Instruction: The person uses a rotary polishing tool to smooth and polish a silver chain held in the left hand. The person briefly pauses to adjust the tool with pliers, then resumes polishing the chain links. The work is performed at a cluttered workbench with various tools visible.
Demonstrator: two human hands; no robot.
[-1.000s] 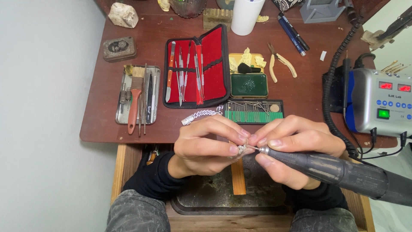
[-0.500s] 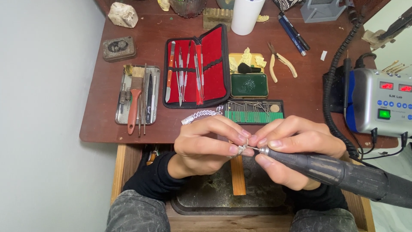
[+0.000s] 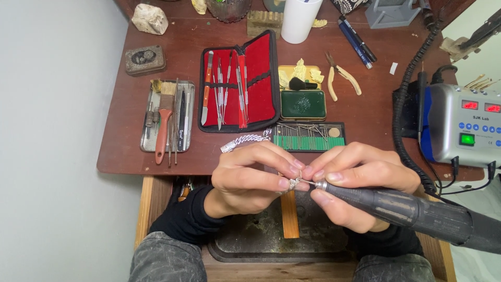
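Note:
My left hand [image 3: 250, 177] pinches a small silver piece [image 3: 294, 184] between thumb and fingers, just in front of the brown desk's edge. A silver chain [image 3: 242, 141] trails from behind that hand onto the desk. My right hand [image 3: 360, 180] grips a dark grey rotary handpiece [image 3: 412, 211] like a pen. Its thin bit touches the silver piece. A wooden bench pin [image 3: 289, 214] sits right under both hands. Most of the silver piece is hidden by my fingertips.
On the desk [image 3: 125, 151] lie a red-lined tool case [image 3: 240, 86], a metal tray of brushes and files [image 3: 168, 116], a green tin [image 3: 302, 104], a bur rack [image 3: 309, 137] and pliers [image 3: 342, 81]. A grey control box [image 3: 464, 125] with a coiled cable [image 3: 409, 104] stands at right.

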